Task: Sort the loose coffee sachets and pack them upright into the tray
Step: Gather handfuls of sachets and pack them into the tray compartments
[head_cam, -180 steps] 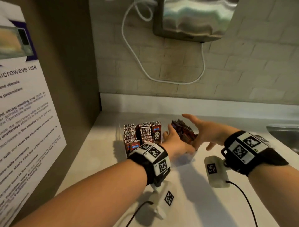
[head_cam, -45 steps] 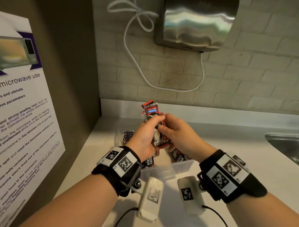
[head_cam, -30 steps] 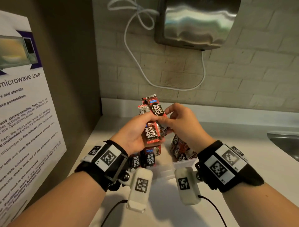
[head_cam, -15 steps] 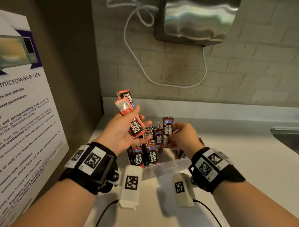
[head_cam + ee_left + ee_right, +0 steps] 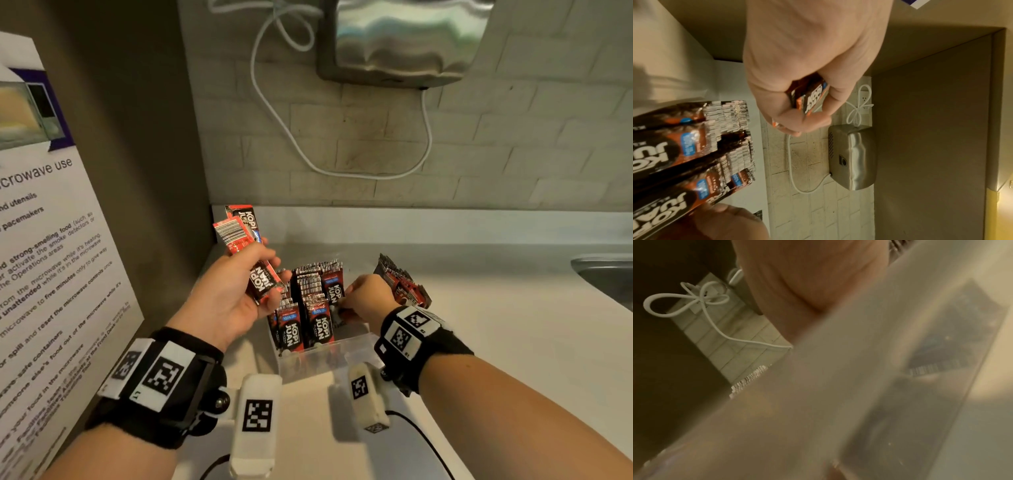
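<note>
Foil-faced and feather-light, these coffee sachets (image 5: 247, 251) should flex and slide against each other, so I judge the best hold is across the flat faces near the middle, with the crimped ends left free. My left hand (image 5: 228, 297) is curled round a small fanned bunch of them, raised above the tray's left side, thumb across the top one. My right hand (image 5: 367, 300) is down inside the clear plastic tray (image 5: 318, 363), fingers bent at the right flank of the upright sachets (image 5: 312, 306); I think they pinch one there, but the head view hides the fingertips and the right wrist view is blurred, so I cannot tell. The standing rows fill the tray's left and back; they look soft enough to topple if I nudge them. More sachets lean in a loose stack (image 5: 402, 286) just right of the tray. On the wall hang a steel hand dryer (image 5: 404, 39) and its white cord (image 5: 337, 168), well clear. A microwave notice (image 5: 44, 246) stands close at my left, and a sink (image 5: 606, 277) at far right.
</note>
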Action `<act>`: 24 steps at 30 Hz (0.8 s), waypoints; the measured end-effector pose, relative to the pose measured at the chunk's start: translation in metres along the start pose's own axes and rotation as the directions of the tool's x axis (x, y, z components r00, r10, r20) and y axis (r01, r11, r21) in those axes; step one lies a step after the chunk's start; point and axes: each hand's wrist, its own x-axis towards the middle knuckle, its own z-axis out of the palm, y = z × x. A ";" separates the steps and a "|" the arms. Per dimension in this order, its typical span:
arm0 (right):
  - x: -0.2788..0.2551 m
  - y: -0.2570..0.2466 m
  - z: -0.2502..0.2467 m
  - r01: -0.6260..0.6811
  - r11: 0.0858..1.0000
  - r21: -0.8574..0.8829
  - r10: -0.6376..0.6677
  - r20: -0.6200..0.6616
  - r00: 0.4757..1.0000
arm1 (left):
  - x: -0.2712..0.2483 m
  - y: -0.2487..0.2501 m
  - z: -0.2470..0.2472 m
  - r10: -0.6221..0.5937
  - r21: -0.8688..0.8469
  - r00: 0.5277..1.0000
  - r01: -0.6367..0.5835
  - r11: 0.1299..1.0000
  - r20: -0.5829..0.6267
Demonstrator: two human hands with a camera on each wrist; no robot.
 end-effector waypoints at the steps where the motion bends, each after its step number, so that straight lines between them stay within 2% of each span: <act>1: 0.000 0.001 0.001 0.003 1.000 0.007 -0.003 -0.017 1.000 | -0.001 -0.002 0.000 -0.007 -0.003 1.000 0.007 1.000 0.004; 6: 0.001 -0.001 0.008 -0.002 0.999 -0.044 -0.001 -0.082 0.997 | -0.005 -0.008 0.001 -0.027 0.000 0.999 0.027 1.000 0.023; 18: -0.001 -0.002 0.008 0.002 0.991 -0.132 -0.014 -0.087 0.996 | -0.006 -0.012 -0.006 -0.073 -0.009 0.996 0.074 0.997 0.052; 24: -0.004 -0.002 0.007 0.025 0.988 -0.153 -0.036 -0.072 0.997 | -0.006 -0.012 -0.010 -0.056 0.003 0.997 0.055 0.998 0.047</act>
